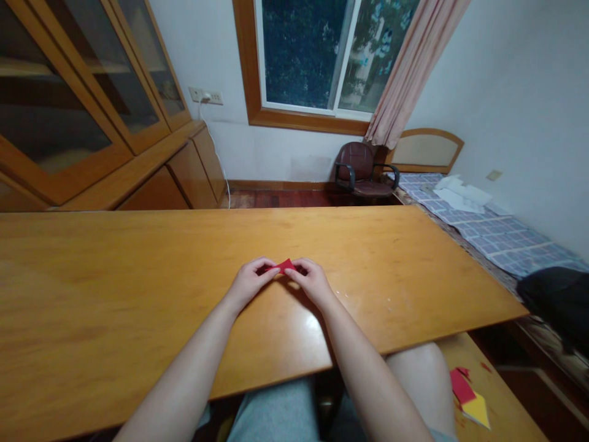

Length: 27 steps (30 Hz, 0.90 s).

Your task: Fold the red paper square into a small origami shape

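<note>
A small piece of folded red paper (pixel 286 266) is pinched between my two hands, just over the middle of the wooden table (pixel 138 294). My left hand (pixel 252 279) grips its left end with thumb and fingers. On the opposite end, my right hand (pixel 311 279) holds it the same way, thumb in front and fingers behind. A pointed corner of the paper rises between the hands. The fingers cover its outer ends, so its full shape is hidden.
Red paper (pixel 462 385) and yellow paper (pixel 477 410) lie on a wooden bench (pixel 510 408) at lower right. Beyond the table stand a brown armchair (pixel 356 162), a bed (pixel 497 239) with a black bag (pixel 556 301), and a glass-door cabinet (pixel 133 166) at left.
</note>
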Each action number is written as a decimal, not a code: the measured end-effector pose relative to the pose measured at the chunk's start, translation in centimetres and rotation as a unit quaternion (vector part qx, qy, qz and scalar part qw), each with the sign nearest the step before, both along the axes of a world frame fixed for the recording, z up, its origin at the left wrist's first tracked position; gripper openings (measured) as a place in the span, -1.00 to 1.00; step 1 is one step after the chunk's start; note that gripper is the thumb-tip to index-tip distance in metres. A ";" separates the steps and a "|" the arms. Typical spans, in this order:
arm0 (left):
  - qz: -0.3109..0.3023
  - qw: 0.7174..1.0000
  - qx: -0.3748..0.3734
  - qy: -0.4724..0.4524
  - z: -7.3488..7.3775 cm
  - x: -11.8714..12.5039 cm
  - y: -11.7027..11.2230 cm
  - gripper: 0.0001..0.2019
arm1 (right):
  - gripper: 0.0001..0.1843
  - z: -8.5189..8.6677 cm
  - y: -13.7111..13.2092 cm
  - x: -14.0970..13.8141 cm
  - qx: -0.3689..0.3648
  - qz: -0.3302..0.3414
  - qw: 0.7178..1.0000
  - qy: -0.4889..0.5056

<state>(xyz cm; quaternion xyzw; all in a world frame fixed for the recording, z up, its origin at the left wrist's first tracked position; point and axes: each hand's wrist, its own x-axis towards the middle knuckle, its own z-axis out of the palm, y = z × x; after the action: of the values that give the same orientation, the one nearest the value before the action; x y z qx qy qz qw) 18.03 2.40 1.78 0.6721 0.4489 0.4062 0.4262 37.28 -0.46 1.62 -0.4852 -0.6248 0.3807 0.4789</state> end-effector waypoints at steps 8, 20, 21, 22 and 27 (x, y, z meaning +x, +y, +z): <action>-0.013 1.000 0.021 0.016 -0.1 -0.1 0.0 -0.77 | -0.80 0.1 0.1 0.1 0.024 0.001 0.999 -0.047; -0.027 0.998 0.004 0.058 0.3 0.0 -0.1 -0.71 | -0.74 0.4 0.0 0.1 -0.013 0.000 1.000 0.015; -0.026 0.998 0.006 0.060 0.2 -0.1 -0.1 -0.71 | -0.75 0.5 0.0 0.1 -0.014 0.002 1.000 0.015; -0.024 0.998 0.008 0.061 0.1 -0.1 0.0 -0.71 | -0.75 0.5 0.0 0.1 -0.015 0.003 1.000 0.016; -0.020 0.998 0.003 0.052 0.1 -0.1 0.0 -0.73 | -0.76 0.3 -0.1 0.0 -0.022 -0.001 1.000 0.013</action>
<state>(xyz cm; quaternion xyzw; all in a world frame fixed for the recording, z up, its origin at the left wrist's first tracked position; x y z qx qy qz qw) 17.89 2.42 1.84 0.7026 0.4559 0.3637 0.4077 37.32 -0.57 1.88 -0.4909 -0.6098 0.4002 0.4764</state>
